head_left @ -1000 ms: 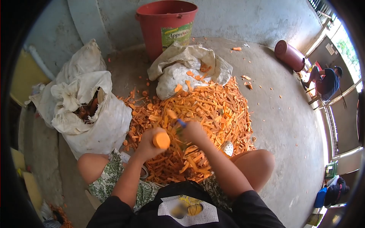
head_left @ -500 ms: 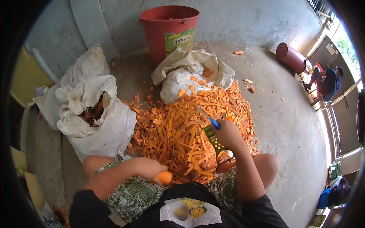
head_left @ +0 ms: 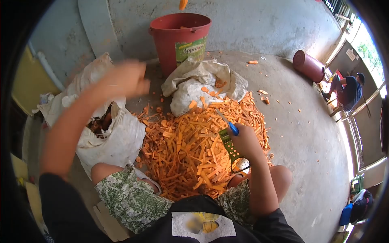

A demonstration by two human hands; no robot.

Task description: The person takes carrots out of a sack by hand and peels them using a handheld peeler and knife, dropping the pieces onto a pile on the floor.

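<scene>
My left hand [head_left: 125,79], blurred by motion, is raised over the white sack on the left, fingers apart and holding nothing. A peeled orange root, apparently a carrot [head_left: 183,4], is in the air above the red bucket [head_left: 162,44]. My right hand [head_left: 245,141] is closed around a knife with a blue handle [head_left: 233,128] and a green perforated plastic tool [head_left: 229,146], perhaps a grater or peeler. Both are held over the right side of a large heap of orange peelings [head_left: 190,141] between my legs.
An open white sack [head_left: 111,150] with reddish-brown roots stands at left. A crumpled sack [head_left: 188,95] lies behind the heap. On the right, a dark red barrel [head_left: 308,66] lies tipped over near a seated person [head_left: 350,93]. Scraps [head_left: 263,92] dot the concrete floor.
My left hand has swung up and forward from my lap and let go of the carrot, which is now airborne over the bucket. My right hand has barely moved, keeping its hold.
</scene>
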